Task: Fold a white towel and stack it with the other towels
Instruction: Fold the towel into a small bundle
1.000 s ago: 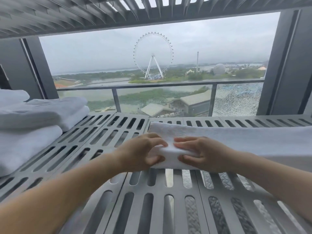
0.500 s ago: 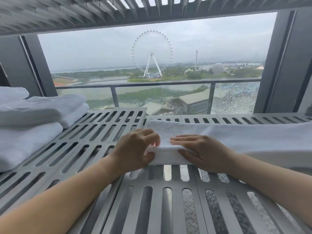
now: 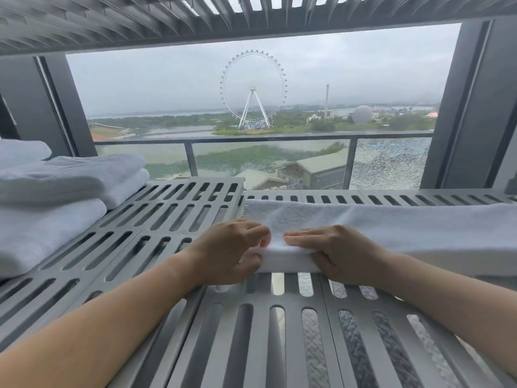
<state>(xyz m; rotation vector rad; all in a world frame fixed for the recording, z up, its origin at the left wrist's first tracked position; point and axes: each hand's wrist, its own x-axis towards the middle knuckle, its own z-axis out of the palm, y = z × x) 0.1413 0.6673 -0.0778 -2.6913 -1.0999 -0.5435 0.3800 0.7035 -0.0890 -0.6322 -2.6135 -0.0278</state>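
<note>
A long white towel [image 3: 405,228], folded lengthwise into a band, lies across the slotted grey shelf [image 3: 173,217] and runs off to the right. My left hand [image 3: 229,253] pinches the towel's near left corner between thumb and fingers. My right hand [image 3: 335,253] grips the front folded edge just beside it, fingers flat on top and thumb underneath. A stack of folded white towels [image 3: 56,197] sits at the far left of the shelf, well apart from both hands.
A second slatted shelf [image 3: 140,21] hangs low overhead. Behind the shelf is a window with a balcony railing [image 3: 251,138]. Dark frame posts stand at the left [image 3: 56,107] and right [image 3: 470,107]. Bare shelf lies between the stack and the towel.
Both hands stay on the towel's left end; the fingers have shifted slightly along the edge. The towel lies where it was.
</note>
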